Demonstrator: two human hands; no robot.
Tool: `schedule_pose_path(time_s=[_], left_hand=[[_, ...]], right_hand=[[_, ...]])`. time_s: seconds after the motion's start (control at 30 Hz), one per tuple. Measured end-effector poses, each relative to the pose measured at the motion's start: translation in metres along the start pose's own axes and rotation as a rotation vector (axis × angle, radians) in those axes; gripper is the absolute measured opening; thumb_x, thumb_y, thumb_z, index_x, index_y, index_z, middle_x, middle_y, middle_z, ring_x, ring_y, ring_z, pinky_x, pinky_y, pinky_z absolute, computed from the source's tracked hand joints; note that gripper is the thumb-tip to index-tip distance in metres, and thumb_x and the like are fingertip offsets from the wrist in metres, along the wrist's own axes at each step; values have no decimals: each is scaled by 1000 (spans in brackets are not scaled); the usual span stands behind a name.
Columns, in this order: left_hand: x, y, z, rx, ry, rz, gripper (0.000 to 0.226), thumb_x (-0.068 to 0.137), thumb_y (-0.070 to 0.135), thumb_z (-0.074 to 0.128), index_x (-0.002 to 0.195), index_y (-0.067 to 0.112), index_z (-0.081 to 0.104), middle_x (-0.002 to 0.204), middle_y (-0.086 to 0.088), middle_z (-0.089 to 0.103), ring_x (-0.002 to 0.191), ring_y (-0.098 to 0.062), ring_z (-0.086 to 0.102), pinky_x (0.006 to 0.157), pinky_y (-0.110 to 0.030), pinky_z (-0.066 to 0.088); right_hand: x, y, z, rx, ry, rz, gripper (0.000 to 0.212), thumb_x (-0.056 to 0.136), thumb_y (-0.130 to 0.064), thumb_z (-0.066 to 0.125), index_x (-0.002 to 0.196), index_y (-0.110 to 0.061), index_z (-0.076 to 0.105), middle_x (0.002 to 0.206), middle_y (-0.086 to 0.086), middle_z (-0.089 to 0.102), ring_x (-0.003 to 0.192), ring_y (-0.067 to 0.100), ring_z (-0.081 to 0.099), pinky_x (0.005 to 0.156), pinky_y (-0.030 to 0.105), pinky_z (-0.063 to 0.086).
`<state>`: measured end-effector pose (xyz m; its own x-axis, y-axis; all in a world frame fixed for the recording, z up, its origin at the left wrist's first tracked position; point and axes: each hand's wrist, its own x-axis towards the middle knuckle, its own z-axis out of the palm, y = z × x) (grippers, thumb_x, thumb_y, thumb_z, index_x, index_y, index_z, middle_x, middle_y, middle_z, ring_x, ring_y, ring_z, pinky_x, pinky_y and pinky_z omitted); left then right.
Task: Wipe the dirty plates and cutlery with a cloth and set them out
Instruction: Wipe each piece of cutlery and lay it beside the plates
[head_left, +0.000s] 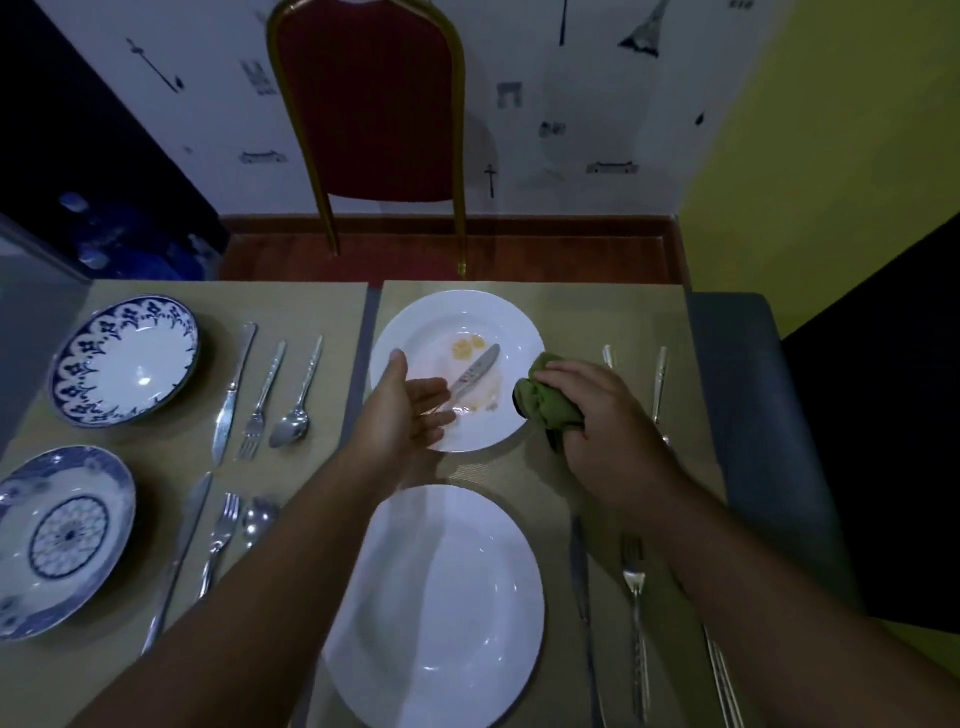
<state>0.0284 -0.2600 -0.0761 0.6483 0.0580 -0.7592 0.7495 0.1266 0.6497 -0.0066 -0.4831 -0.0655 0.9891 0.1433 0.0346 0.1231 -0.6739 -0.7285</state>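
Partly hidden: cloth (545, 402) bunched in right hand (608, 415).

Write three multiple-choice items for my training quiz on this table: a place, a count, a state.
1. Where is the green cloth? A) at the right rim of the dirty white plate, in the right hand B) on the red chair C) under a fork
2. How many plates are set out? A) two B) four C) six
3. The left hand is: A) gripping a spoon B) open C) fisted
Key: 1A, the right hand holds it bunched there; 2B, the dirty white plate, a clean white plate and two blue-patterned plates; 3B, its fingers lie extended beside the knife.
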Motion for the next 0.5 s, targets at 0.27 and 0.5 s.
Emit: schedule_pose_path(time_s=[0.27,0.5], left_hand=[[36,4,-17,903,128,237,36,82,30,82,113,12,75,95,-5,72,72,-16,66,56,-21,51],[45,3,-19,873,93,259,20,85,20,80,103,12,80,88,-5,72,78,-20,67,72,-34,62]], right_hand=[[11,-15,30,-26,-12,9,68,68,16,49,128,-13,61,134,4,55,125,24,46,109,43,36],[11,-29,37,-16,46,16,65,71,16,50,128,-10,61,133,6,55,124,27,47,110,37,35]])
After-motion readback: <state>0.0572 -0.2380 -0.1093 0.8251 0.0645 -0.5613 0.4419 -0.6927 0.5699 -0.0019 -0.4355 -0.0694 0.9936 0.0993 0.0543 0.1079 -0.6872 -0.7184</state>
